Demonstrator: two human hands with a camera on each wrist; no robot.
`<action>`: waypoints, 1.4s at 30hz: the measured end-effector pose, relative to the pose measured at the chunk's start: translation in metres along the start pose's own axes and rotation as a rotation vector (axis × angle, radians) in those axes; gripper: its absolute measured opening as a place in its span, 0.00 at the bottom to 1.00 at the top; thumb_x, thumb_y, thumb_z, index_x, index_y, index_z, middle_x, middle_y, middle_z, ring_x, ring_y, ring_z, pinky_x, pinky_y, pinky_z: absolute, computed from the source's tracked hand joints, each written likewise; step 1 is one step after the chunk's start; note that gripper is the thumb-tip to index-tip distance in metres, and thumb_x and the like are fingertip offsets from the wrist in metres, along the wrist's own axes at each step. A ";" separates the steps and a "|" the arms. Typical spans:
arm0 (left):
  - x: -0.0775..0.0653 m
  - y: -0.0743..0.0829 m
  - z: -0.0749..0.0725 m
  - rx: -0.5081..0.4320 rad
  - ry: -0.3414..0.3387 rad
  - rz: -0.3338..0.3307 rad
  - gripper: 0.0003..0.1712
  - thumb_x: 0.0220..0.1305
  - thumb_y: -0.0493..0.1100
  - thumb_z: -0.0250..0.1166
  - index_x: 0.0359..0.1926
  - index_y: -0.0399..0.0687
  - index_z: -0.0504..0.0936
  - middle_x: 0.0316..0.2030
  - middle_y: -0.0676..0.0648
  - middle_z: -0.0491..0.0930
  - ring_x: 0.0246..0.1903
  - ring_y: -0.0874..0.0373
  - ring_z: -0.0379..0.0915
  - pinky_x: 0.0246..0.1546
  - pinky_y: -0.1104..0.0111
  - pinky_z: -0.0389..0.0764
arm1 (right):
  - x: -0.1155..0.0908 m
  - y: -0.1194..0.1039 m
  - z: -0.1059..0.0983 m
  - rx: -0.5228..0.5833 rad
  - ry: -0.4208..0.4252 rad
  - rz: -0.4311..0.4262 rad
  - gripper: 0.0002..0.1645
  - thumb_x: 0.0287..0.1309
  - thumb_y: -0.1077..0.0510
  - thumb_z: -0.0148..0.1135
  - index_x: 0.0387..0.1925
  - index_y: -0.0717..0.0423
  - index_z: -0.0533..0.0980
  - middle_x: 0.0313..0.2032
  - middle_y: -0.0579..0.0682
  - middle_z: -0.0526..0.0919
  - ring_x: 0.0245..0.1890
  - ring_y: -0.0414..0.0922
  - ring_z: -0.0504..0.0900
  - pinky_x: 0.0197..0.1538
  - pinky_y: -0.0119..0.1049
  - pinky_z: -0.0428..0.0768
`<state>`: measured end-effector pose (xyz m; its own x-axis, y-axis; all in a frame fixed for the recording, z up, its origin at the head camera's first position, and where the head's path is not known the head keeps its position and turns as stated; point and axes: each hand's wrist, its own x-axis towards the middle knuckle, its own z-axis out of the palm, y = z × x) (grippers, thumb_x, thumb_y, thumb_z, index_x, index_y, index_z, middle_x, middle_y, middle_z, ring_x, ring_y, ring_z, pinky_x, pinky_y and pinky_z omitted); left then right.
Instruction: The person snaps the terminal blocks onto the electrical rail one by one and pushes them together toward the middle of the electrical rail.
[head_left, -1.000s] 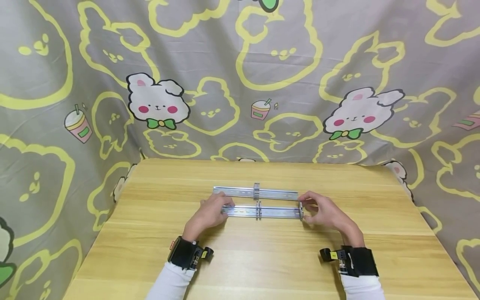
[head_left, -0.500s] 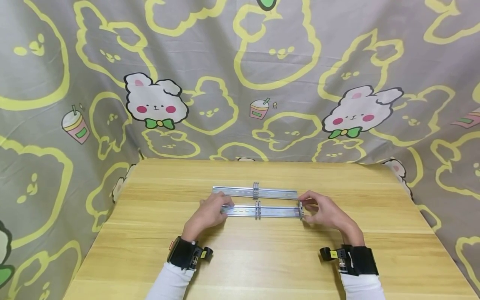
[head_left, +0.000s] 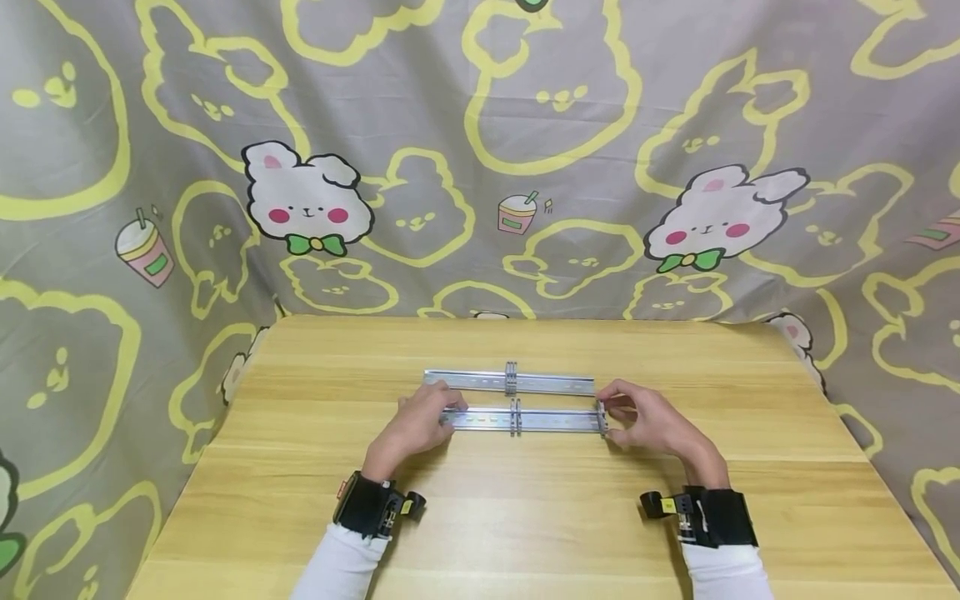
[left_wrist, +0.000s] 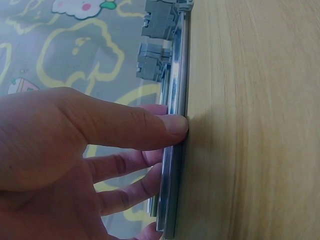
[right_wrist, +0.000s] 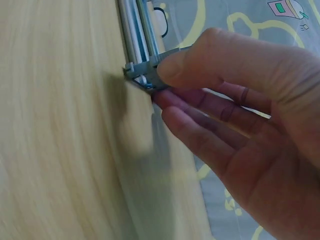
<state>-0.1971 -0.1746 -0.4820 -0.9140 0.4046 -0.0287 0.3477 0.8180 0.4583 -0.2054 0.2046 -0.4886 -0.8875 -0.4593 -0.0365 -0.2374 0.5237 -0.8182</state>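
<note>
In the head view, a slotted metal DIN rail (head_left: pixel 561 421) lies crosswise on the wooden table. My left hand (head_left: pixel 420 421) grips its left end, the thumb (left_wrist: pixel 175 125) on the near edge and fingers on the far side in the left wrist view. At the rail's right end sits a grey plastic end bracket (right_wrist: pixel 145 72). My right hand (head_left: pixel 651 423) pinches this bracket between thumb and fingers. Thin grey clip-on pieces (head_left: pixel 515 417) stand side by side at the rail's middle.
A second DIN rail (head_left: pixel 555 384) lies behind, roughly parallel, with several grey pieces (head_left: pixel 511 377) clipped near its middle. A patterned grey curtain (head_left: pixel 442 100) hangs behind and along both sides of the wooden table (head_left: pixel 525 517).
The head view shifts slightly. Both hands keep their hold, with the rails and clipped pieces in about the same places.
</note>
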 end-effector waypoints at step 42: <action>-0.001 0.001 0.000 0.005 0.004 0.009 0.19 0.51 0.34 0.68 0.46 0.51 0.85 0.44 0.49 0.77 0.45 0.51 0.70 0.48 0.36 0.70 | 0.054 -0.049 0.083 -0.091 0.049 -0.157 0.33 0.36 0.69 0.74 0.50 0.63 0.74 0.47 0.56 0.82 0.51 0.51 0.81 0.57 0.44 0.80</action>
<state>-0.1957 -0.1740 -0.4811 -0.9115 0.4107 -0.0213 0.3571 0.8161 0.4544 -0.2088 0.0948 -0.4986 -0.8544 -0.5063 0.1169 -0.4071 0.5124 -0.7561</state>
